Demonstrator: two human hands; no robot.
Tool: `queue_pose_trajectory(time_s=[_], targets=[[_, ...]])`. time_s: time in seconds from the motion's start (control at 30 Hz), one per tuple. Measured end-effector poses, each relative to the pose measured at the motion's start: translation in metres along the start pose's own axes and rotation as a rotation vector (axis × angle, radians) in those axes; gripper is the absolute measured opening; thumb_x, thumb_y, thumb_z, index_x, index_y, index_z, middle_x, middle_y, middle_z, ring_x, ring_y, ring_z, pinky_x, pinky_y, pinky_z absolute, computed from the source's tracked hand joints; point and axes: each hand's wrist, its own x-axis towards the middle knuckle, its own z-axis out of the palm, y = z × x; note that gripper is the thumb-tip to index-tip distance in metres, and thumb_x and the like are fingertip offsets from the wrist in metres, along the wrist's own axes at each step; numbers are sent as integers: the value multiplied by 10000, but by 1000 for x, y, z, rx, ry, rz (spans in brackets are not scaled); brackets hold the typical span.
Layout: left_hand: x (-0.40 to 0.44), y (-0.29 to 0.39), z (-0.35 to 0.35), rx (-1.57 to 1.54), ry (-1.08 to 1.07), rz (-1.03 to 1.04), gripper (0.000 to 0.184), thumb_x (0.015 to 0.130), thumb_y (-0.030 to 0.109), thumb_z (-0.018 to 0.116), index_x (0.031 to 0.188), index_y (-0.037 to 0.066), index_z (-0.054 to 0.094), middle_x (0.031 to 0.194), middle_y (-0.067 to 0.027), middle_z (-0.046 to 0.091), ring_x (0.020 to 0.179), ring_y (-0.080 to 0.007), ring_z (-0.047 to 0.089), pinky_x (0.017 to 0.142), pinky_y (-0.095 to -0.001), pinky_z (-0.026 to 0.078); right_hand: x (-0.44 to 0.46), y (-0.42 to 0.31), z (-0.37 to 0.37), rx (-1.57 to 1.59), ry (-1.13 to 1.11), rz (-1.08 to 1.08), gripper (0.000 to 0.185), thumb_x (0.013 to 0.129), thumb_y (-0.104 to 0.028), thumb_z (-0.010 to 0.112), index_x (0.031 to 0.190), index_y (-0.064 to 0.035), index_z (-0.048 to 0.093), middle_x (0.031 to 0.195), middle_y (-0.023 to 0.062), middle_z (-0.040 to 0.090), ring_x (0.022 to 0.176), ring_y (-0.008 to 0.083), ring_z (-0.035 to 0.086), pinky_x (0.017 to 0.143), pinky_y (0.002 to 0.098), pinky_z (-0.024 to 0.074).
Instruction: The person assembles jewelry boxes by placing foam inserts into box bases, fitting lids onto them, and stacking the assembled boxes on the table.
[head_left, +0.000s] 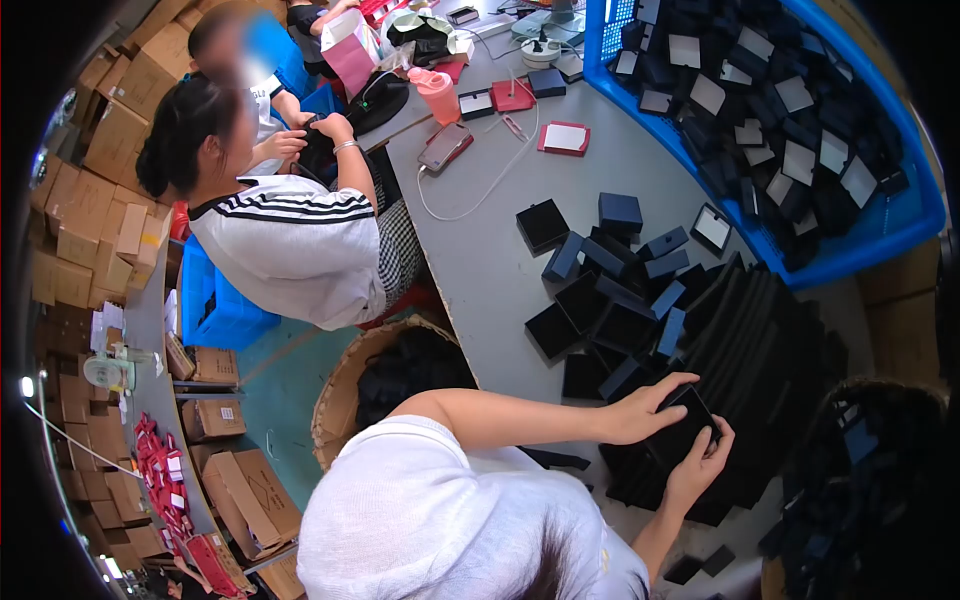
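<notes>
Both of my hands are closed around a small black box with an open-looking dark interior. My left hand grips its left and upper edge, with the thumb and fingers over the rim. Along the lower right side, my right hand holds the same box, its thumb at the edge. Just behind my hands lies a heap of dark blue and black box parts, some facing up with black insides. Long rows of stacked black pieces lie under and beyond the box.
A blue crate full of dark boxes stands at the upper right. A phone, a pink bottle and a white cable lie on the grey table. Two people work at the upper left. A round basket stands beside the table.
</notes>
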Motion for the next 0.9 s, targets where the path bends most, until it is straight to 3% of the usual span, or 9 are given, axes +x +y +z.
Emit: queue_pose_trajectory(time_s=[0.03,0.13,0.27,0.37,0.43,0.6,0.73,0.83,0.9], targets=[[-3,8,0,-81,-68,-140,695,868,112,605,1461,38,248,1326,-225,504,1264,-318,491,1055,-382,372,2,5,-1,-24,14,-9,232,979,-104,514,1192,-11,515,1021,76,577,870,114,542,773,248,447],[-5,-9,-14,163,-72,116,848,784,107,692,1478,32,211,1413,-208,406,1323,-304,416,1084,-374,343,0,9,7,110,27,17,272,931,-85,576,1185,-5,521,1065,96,577,955,157,548,865,282,445],[3,0,-28,156,-57,125,868,763,75,721,1482,46,236,1497,-148,290,1389,-270,302,1119,-410,296,-6,-25,13,272,-205,-8,696,751,16,726,1350,-15,374,1307,152,466,1220,233,472,1060,363,361],[-2,20,-17,-184,-132,-121,845,787,37,700,1495,125,246,1341,-116,448,1164,-192,512,851,-316,523,-3,-22,8,182,-84,21,724,773,-22,721,1392,-66,348,1145,162,569,1008,211,606,858,327,504],[3,27,-15,-40,-80,-255,824,803,14,677,1496,164,255,1241,-86,528,1007,-138,573,709,-241,536,-9,-28,-3,159,-129,92,750,777,-59,724,1420,-94,340,1037,149,612,881,189,639,735,296,527],[24,32,-45,57,33,-188,779,822,-54,618,1485,179,282,1079,-77,598,883,-108,590,667,-230,512,-25,43,-95,-183,690,-85,433,898,-6,573,1312,-9,448,1165,166,596,1021,206,605,860,309,507],[54,40,-89,288,-3,-316,789,808,-56,642,1482,192,315,1190,-90,565,1041,-156,569,810,-282,526,-89,222,-249,-760,1000,191,654,876,-283,683,1394,-14,388,1350,227,465,1214,361,491,1006,449,414],[109,35,-127,1165,101,368,678,804,74,704,1419,105,419,1275,-167,541,1142,-251,558,944,-351,473,-133,304,-296,-1068,791,451,805,829,-479,685,1431,-59,355,1386,258,413,1256,429,430,1047,499,352],[172,44,-131,1017,220,289,611,790,235,728,1329,55,504,1210,-207,591,1101,-340,599,915,-398,487,-140,337,-306,-1014,622,538,826,817,-541,660,1441,-101,348,1403,256,393,1271,435,412,1048,513,347]])
